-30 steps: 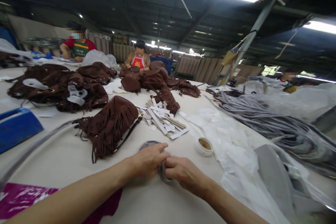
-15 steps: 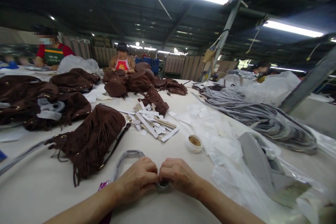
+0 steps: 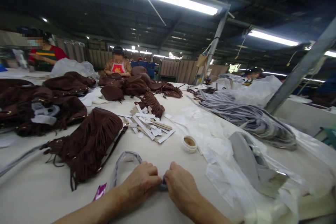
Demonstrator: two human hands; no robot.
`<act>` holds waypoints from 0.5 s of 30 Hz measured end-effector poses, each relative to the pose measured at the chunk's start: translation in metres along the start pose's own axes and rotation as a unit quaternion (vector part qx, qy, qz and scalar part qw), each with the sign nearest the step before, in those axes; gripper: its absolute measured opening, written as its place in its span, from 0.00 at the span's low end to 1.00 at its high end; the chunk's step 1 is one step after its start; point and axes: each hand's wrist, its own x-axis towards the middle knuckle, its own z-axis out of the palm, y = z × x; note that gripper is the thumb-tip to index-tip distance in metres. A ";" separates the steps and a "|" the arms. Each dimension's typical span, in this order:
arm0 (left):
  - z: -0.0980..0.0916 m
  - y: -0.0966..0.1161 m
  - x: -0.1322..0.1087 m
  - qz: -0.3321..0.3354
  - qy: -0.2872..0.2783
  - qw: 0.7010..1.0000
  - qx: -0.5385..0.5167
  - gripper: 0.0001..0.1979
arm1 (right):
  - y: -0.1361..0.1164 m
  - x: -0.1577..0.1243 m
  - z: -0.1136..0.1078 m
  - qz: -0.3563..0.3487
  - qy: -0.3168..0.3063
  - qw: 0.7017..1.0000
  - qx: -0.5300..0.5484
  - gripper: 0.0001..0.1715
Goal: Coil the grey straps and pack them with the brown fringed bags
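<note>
My left hand [image 3: 140, 183] and my right hand [image 3: 181, 189] meet low on the pale table [image 3: 36, 189], fingers curled, both pinching a grey strap [image 3: 123, 162]. The strap loops away to the upper left from between the hands. The part of it between my fingertips is mostly hidden. A brown fringed bag [image 3: 89, 141] lies just to the left of the loop, with a dark strap trailing toward the hands.
White paper strips [image 3: 148, 126] and a small round glue pot [image 3: 189, 143] lie ahead. Grey straps [image 3: 246, 117] pile at the right beside clear plastic bags [image 3: 252, 168]. More brown bags [image 3: 39, 106] cover the left. Other people [image 3: 117, 64] sit at the far side.
The view swung right and the hands came nearer the table's near edge. The left hand went from flat over the strap to a curled pinch, and the grey loop now shows at its left.
</note>
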 end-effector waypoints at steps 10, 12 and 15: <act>0.000 -0.001 0.000 0.050 -0.008 0.999 -0.005 0.08 | -0.007 0.004 -0.010 0.117 0.012 0.984 0.136 0.13; 0.001 -0.002 -0.001 0.062 -0.009 0.998 -0.006 0.10 | -0.006 0.004 -0.010 0.091 0.004 0.984 0.155 0.10; 0.006 -0.005 -0.004 0.064 0.016 0.996 -0.054 0.10 | -0.003 0.006 -0.014 0.016 -0.020 0.985 0.173 0.09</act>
